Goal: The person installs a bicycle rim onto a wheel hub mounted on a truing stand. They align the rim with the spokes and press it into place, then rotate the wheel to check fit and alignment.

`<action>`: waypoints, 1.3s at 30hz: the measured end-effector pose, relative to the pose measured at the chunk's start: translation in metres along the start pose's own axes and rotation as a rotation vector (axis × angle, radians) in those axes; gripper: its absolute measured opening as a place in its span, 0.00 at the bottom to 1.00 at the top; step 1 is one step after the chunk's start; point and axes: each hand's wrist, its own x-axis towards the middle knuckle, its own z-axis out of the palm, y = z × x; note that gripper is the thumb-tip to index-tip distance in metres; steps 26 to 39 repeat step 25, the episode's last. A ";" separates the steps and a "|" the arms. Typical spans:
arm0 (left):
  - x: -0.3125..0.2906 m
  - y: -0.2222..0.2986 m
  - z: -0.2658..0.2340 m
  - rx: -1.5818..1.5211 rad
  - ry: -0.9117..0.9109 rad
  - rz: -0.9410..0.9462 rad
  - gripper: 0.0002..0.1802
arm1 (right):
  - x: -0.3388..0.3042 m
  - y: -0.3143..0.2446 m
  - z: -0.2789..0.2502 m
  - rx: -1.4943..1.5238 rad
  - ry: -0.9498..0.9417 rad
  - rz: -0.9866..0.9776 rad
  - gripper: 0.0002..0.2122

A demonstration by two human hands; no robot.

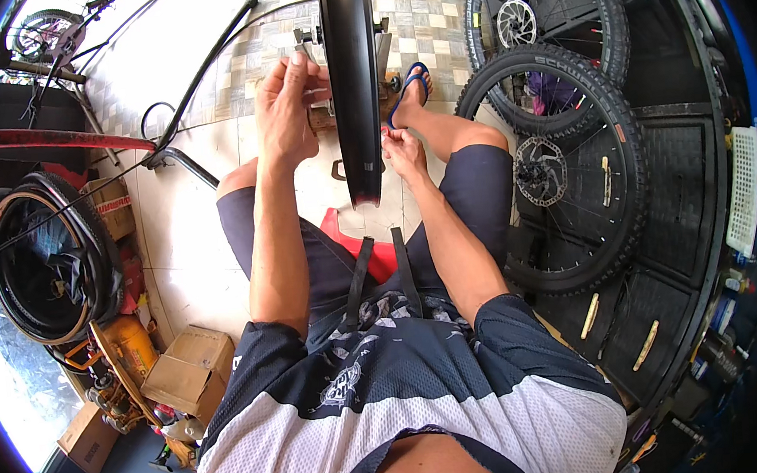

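A bare black bicycle wheel rim (355, 96) stands upright before me, seen edge-on, held in a metal truing stand (384, 45). To its left, my left hand (283, 102) is raised with loosely bent fingers apart, the fingertips reaching toward the rim's side. I see nothing held in it. Low on the other side, my right hand (406, 156) is closed in a pinch close against the rim. A small red piece (385, 133) shows at its fingertips; most of it is hidden, so its kind is unclear.
Two bicycle wheels with knobbly tyres and disc rotors (540, 170) lean at the right beside black panels. More wheels (38, 263) hang at the left, above cardboard boxes (192, 371). A red bar (55, 137) and a black hose (209, 63) cross the left side. Tiled floor (186, 278) lies below.
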 end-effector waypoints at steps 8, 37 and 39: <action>0.008 -0.035 -0.019 -0.024 0.155 -0.126 0.16 | 0.009 -0.003 0.001 -0.015 -0.004 -0.012 0.14; -0.004 -0.112 -0.051 0.200 0.115 -0.179 0.18 | 0.010 -0.009 0.000 -0.106 -0.018 0.073 0.13; -0.004 -0.112 -0.051 0.200 0.115 -0.179 0.18 | 0.010 -0.009 0.000 -0.106 -0.018 0.073 0.13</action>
